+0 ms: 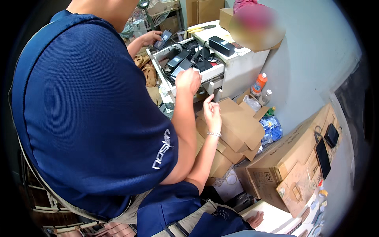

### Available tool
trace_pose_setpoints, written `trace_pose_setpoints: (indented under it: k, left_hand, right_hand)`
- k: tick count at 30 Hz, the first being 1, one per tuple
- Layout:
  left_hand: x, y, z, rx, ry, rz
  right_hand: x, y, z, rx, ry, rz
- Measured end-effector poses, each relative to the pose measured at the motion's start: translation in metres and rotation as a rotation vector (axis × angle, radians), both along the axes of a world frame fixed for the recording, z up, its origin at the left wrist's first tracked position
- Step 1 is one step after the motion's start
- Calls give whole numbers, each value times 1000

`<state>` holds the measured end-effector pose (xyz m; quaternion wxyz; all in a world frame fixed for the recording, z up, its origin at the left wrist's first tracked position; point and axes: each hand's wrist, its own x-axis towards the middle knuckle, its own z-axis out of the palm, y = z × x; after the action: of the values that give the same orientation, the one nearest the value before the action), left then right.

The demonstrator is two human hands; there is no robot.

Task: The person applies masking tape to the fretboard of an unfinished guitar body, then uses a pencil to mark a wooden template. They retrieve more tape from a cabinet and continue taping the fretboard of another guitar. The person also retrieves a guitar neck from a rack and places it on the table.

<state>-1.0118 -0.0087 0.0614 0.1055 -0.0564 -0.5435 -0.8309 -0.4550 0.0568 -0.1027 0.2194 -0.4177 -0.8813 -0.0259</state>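
The left hand [212, 112], with a beaded bracelet at the wrist, is rising from the lower middle with its fingers loosely apart and pointing up; it is touching the flap of the topmost folded cardboard box [237, 122] and clamping nothing; that box is lying on a stack of at least three plain brown ones, just below the white cabinet [244, 69]. Only the fingertips of the right hand [256, 217] are showing at the lower edge, resting on a white box [272, 215]; I cannot tell whether they are apart or together.

A person in a dark blue shirt [87, 110] is filling the left side; one of their hands [188, 79] is closing in a fist at the open drawer [185, 59], where several black adapters and cables are lying; their other hand [152, 37] is holding one black adapter [164, 38]; one more black adapter [221, 45] is sitting on top of the cabinet.

A large brown carton [284, 166] is lying to the right, carrying a small black square label on its side and two dark flat things on top; one orange bottle [259, 83] and one clear bottle [267, 96] are standing by the wall; a blue plastic pack [271, 130] is sitting below them.
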Motion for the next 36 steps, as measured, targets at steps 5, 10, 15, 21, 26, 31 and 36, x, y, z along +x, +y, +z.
trace_pose_setpoints:
  k: [5,10,15,21,26,31,36]
  left_hand:
    - [14,-8,-13,-111,-80,-45]
    - [15,-24,-46,-167,-110,-66]
    - [23,-49,-59,-227,-126,-138]
    - [-36,-20,-43,-909,341,-78]
    - [-179,46,-2,-937,603,121]
    - [-303,51,-19,-1088,512,435]
    - [-356,43,-33,-1523,-92,238]
  right_hand:
    - [0,4,-7,37,9,-30]
    - [-1,1,1,-22,-50,-49]
    - [-22,-9,32,-145,-42,5]
    - [-12,-8,31,-210,-103,-10]
    - [-17,-7,34,-247,-46,-36]
    - [-11,-5,30,-197,-61,-41]
    - [20,1,-10,-132,-110,-98]
